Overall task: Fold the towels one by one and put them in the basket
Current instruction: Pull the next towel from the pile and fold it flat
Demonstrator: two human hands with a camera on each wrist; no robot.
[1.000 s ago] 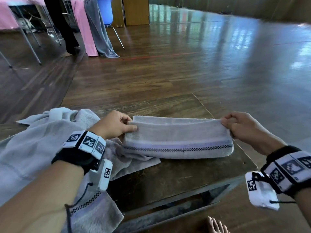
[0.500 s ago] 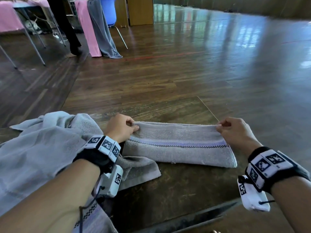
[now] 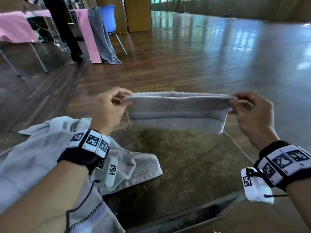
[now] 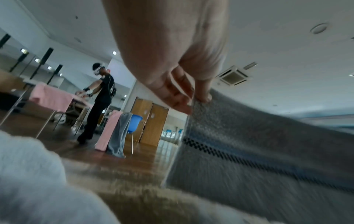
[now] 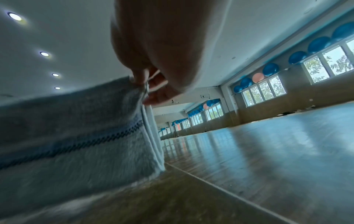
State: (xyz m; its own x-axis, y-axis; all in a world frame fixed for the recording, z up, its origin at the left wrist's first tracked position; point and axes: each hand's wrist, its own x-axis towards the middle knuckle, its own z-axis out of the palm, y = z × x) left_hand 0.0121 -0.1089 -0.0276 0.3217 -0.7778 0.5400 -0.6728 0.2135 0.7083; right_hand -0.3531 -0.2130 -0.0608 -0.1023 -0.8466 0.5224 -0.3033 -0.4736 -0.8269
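A folded grey towel (image 3: 176,113) with a dark checked stripe hangs in the air above the brown table (image 3: 185,165), stretched between my hands. My left hand (image 3: 124,100) pinches its top left corner, and my right hand (image 3: 233,102) pinches its top right corner. The left wrist view shows thumb and fingers (image 4: 203,97) nipping the towel's edge (image 4: 249,136). In the right wrist view the fingers (image 5: 141,81) clamp the layered corner of the towel (image 5: 76,128). No basket is in view.
A heap of unfolded pale grey towels (image 3: 42,152) covers the table's left side and hangs over its front edge. Polished wooden floor (image 3: 202,61) lies beyond. At the far left stand pink-covered tables (image 3: 15,31), a standing person (image 3: 65,31) and a blue chair (image 3: 108,19) draped with cloths.
Both hands have lifted the folded towel off the table and raised it; it now hangs free instead of lying flat.
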